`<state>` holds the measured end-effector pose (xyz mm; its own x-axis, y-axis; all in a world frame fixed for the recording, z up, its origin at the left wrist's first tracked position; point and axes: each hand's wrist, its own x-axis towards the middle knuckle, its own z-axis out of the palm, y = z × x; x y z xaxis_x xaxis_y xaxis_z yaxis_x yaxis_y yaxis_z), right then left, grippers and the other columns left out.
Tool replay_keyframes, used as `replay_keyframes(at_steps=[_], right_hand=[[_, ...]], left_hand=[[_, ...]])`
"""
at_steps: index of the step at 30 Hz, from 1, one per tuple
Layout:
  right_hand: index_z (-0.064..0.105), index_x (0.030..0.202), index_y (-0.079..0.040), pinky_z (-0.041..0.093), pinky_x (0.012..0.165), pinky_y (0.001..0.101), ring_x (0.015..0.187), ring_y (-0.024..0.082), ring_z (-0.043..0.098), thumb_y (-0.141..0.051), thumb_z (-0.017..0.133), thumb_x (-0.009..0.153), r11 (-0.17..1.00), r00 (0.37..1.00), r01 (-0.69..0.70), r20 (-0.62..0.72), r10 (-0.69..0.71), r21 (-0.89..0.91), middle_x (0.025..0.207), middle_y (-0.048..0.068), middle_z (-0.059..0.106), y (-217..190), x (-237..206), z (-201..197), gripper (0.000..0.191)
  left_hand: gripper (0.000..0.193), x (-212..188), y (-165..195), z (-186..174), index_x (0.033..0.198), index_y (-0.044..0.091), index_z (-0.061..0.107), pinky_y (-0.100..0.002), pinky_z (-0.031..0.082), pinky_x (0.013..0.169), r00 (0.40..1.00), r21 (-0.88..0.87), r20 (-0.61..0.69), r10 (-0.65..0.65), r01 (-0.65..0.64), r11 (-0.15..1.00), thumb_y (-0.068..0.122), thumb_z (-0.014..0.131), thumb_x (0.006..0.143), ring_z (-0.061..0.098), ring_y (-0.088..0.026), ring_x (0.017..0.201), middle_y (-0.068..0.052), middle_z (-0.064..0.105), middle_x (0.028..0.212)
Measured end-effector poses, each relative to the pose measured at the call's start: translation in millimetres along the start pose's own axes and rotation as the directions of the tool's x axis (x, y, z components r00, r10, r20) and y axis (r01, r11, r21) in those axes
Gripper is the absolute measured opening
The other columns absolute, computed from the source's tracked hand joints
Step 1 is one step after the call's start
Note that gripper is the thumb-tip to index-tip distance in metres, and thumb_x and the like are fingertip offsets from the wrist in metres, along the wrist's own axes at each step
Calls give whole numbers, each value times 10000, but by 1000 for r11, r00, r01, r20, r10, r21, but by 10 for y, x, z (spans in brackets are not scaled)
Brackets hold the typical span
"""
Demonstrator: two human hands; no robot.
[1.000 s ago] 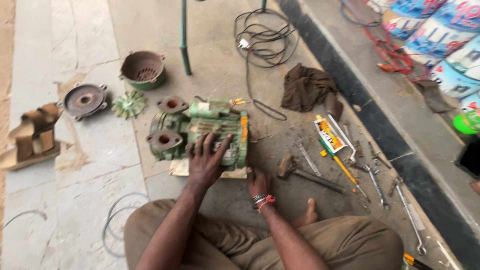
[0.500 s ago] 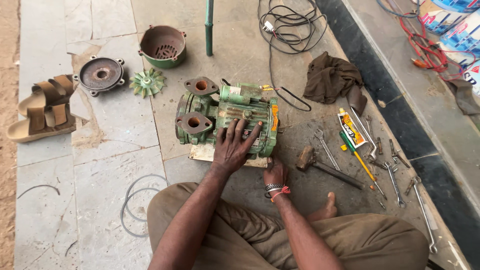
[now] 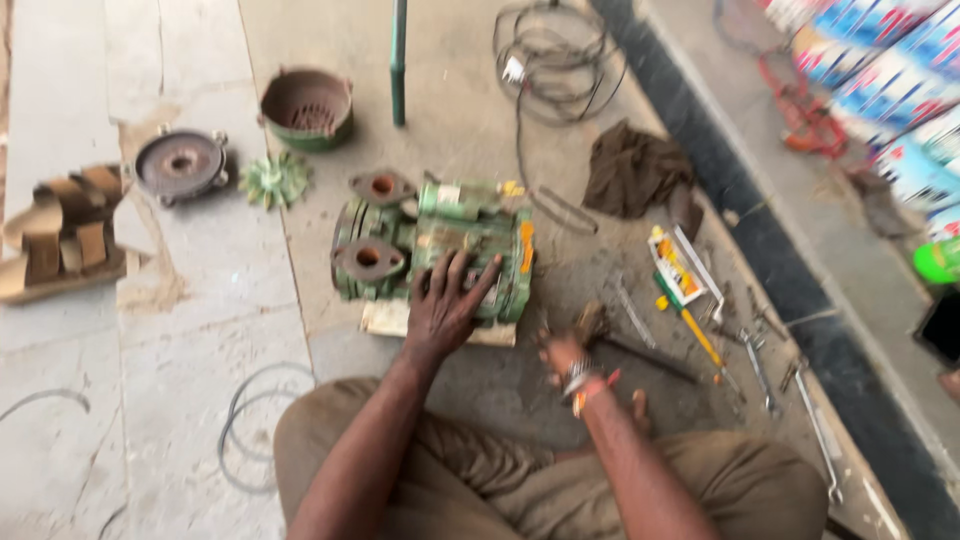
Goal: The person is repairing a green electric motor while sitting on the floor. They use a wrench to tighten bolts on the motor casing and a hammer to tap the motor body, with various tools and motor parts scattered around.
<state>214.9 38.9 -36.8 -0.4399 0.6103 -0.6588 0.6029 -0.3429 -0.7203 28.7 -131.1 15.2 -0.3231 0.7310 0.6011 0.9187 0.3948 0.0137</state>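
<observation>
A green cast-metal pump motor [image 3: 440, 250], blocky with two rusty round flanged ports on its left side, lies on a flat pale board [image 3: 385, 320] on the concrete floor [image 3: 200, 330], just ahead of the seated person's knees. The left hand [image 3: 443, 303] rests flat on the motor's ribbed top, fingers spread wide, clasping nothing. The right hand [image 3: 562, 355], with bangles and a red thread at the wrist, is blurred; it sits at the head end of a dark-handled hammer [image 3: 625, 345] lying on the floor to the right of the motor, and whether its grip is closed around the hammer cannot be told.

Left of the motor lie a small green finned fan wheel [image 3: 275, 180], a round dark metal end cover [image 3: 180, 165] and a rusty bowl-shaped fan cowl [image 3: 306, 106] with a slotted bottom. A crumpled brown rag [image 3: 635, 172] lies to the upper right, below coiled black cable [image 3: 560, 50]. Steel spanners [image 3: 760, 360] and a yellow-handled screwdriver [image 3: 690, 325] are scattered on the right.
</observation>
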Motion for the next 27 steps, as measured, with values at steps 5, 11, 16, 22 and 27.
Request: replay_keyframes(at_steps=[5,11,16,22,27], right_hand=[[670,999,-75,320,403,316,467,135,439,-305,541,1012,968,963,249,-96,-251,-34,607,24,546,345,-67,-47,264],[738,1044,8,566,691,306,759,132,712,-91,720,910,539,499,799,-204,-842,-266,852,92,761,219,-40,71,167],[770,995,22,567,704,290,783,107,709,-20,764,866,562,512,809,-263,-818,-173,863,118,772,83,-41,110,137],[746,965,-5,562,722,260,833,98,695,4,791,850,617,603,787,-214,-769,1,907,79,781,118,104,47,124],[731,962,-12,600,808,285,932,139,726,40,756,855,520,520,854,0,-854,-7,986,83,762,1,277,-150,122]], left_hand=[[920,54,60,-69,1558,370,433,-552,313,1070,998,-43,38,-42,43,998,234,806,728,385,-309,1402,-95,439,1471],[1016,75,149,-50,1547,352,444,-580,271,1066,998,-80,22,-52,53,995,428,900,642,357,-327,1396,-115,433,1463],[1029,117,194,-1,1540,370,466,-554,263,1079,998,-18,37,-55,55,998,485,917,622,346,-308,1390,-100,420,1438],[1011,135,223,30,1543,365,463,-551,255,1092,997,0,51,-56,56,998,490,916,647,335,-290,1397,-76,406,1444],[1013,127,217,52,1544,372,457,-548,253,1105,997,17,58,-59,58,998,537,911,653,324,-287,1401,-63,398,1441]])
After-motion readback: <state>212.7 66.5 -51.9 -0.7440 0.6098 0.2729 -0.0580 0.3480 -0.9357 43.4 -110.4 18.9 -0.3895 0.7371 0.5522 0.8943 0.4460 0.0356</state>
